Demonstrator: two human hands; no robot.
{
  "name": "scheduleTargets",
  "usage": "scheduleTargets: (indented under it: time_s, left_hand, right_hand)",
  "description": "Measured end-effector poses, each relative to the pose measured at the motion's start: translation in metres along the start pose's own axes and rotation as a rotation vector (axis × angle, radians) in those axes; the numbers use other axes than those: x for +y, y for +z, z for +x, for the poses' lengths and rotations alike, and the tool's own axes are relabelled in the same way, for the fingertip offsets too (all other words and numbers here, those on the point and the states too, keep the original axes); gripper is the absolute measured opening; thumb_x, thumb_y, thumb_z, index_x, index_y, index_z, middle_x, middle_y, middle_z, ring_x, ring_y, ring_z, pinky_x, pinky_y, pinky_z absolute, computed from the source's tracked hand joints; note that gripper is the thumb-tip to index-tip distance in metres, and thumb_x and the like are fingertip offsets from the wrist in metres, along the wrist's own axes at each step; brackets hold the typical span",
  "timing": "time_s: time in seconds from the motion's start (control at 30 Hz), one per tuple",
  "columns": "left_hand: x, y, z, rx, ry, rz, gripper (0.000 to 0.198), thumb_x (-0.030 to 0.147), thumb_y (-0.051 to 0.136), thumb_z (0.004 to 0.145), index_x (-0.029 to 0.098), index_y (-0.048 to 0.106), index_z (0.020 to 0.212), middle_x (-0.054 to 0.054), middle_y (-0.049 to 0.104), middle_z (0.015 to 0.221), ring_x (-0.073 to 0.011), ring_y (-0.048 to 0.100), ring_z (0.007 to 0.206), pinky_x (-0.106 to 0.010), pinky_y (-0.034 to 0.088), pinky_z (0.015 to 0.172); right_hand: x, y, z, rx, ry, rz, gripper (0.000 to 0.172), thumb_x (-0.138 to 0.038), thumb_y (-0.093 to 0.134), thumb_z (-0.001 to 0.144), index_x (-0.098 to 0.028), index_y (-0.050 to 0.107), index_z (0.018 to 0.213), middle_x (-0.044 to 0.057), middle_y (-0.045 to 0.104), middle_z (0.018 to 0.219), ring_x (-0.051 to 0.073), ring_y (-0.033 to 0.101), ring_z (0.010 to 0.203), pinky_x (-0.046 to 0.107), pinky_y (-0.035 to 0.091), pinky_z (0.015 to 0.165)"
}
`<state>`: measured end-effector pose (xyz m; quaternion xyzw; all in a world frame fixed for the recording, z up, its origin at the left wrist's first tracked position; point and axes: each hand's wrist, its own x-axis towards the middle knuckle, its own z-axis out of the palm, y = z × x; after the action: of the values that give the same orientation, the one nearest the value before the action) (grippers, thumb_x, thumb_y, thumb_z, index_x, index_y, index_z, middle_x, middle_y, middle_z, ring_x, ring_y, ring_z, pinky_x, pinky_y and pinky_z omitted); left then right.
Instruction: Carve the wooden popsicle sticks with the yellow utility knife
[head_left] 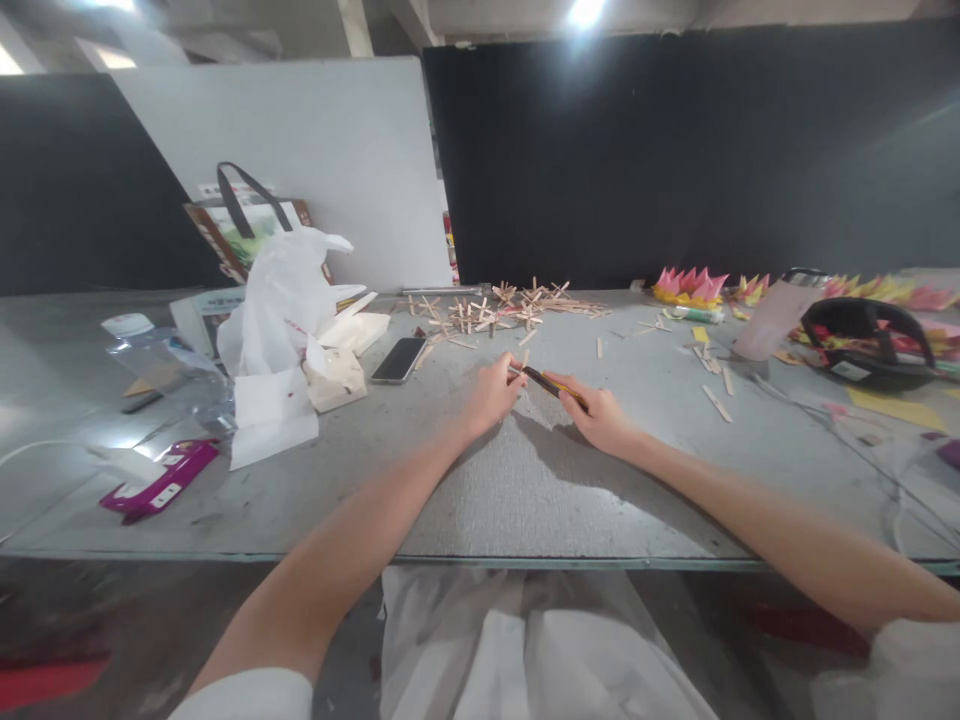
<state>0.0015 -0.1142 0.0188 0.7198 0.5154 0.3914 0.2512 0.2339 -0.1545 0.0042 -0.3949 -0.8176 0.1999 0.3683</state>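
Both of my hands meet over the middle of the grey table (525, 490). My right hand (600, 415) is closed round a dark utility knife with a yellow stripe (546, 381), its tip pointing left. My left hand (495, 392) is pinched on a small wooden stick (524, 359) right at the knife's tip. Behind the hands lies a scattered heap of short wooden sticks (499, 308), some joined into crosses.
A black phone (399, 359) lies left of the hands, beside a white plastic bag (281, 300) and paper wrappers. Further left are a plastic bottle (161, 365) and a magenta package (159, 480). Pink and yellow paper flowers (688, 286), a cup (776, 315) and a black headset (866, 335) stand right.
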Motion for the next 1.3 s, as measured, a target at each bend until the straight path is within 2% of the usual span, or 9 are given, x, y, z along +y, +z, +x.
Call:
scheduleTargets:
  time_s: [0.23,0.37,0.53,0.73,1.1,1.3]
  left_hand:
    - [0.004,0.007,-0.001,0.018,-0.109,-0.234,0.013,0.020,0.065,0.095,0.020,0.053,0.101,-0.006,0.080,0.083,-0.0161,0.072,0.068,-0.028,0.056,0.069]
    - [0.006,0.009,0.000,0.022,-0.140,-0.272,0.014,0.018,0.065,0.094,0.021,0.052,0.097,-0.006,0.079,0.083,-0.0150,0.071,0.066,-0.028,0.056,0.068]
    - [0.002,0.006,0.000,0.005,-0.098,-0.167,0.010,0.017,0.063,0.095,0.021,0.054,0.098,-0.005,0.079,0.085,-0.0168,0.074,0.072,-0.030,0.057,0.074]
    - [0.001,-0.004,-0.001,-0.041,0.023,0.096,0.006,0.020,0.061,0.097,0.023,0.061,0.102,-0.005,0.081,0.096,-0.0218,0.077,0.092,-0.034,0.054,0.088]
    - [0.002,0.006,0.000,-0.001,-0.066,-0.135,0.010,0.018,0.064,0.095,0.021,0.055,0.098,-0.004,0.080,0.084,-0.0182,0.075,0.073,-0.029,0.056,0.073]
    - [0.005,0.003,-0.003,-0.016,-0.069,-0.087,0.008,0.018,0.061,0.097,0.022,0.055,0.101,-0.005,0.080,0.087,-0.0181,0.075,0.073,-0.030,0.055,0.074]
  right_hand:
    - [0.000,0.000,-0.001,0.020,-0.005,-0.034,0.051,-0.036,0.042,0.110,-0.026,0.059,0.157,0.009,0.081,0.125,0.025,0.078,0.105,0.034,0.062,0.089]
    - [-0.001,0.000,-0.001,0.015,0.012,-0.033,0.051,-0.036,0.042,0.110,-0.027,0.059,0.157,0.008,0.080,0.128,0.022,0.078,0.092,0.031,0.061,0.083]
    - [-0.001,0.001,0.000,-0.009,0.020,-0.010,0.051,-0.036,0.041,0.110,-0.027,0.058,0.158,0.007,0.078,0.134,0.018,0.074,0.074,0.029,0.059,0.073]
    - [0.005,0.002,0.000,0.017,-0.007,-0.015,0.050,-0.037,0.042,0.110,-0.025,0.062,0.154,0.008,0.080,0.126,0.020,0.076,0.087,0.029,0.059,0.078]
    - [-0.001,0.001,0.001,0.018,-0.014,0.008,0.050,-0.035,0.044,0.109,-0.023,0.062,0.153,0.009,0.081,0.122,0.015,0.068,0.068,0.026,0.053,0.066]
    - [-0.002,0.001,0.000,0.005,-0.008,-0.001,0.051,-0.036,0.042,0.109,-0.023,0.061,0.155,0.008,0.082,0.110,0.014,0.064,0.060,0.025,0.050,0.062]
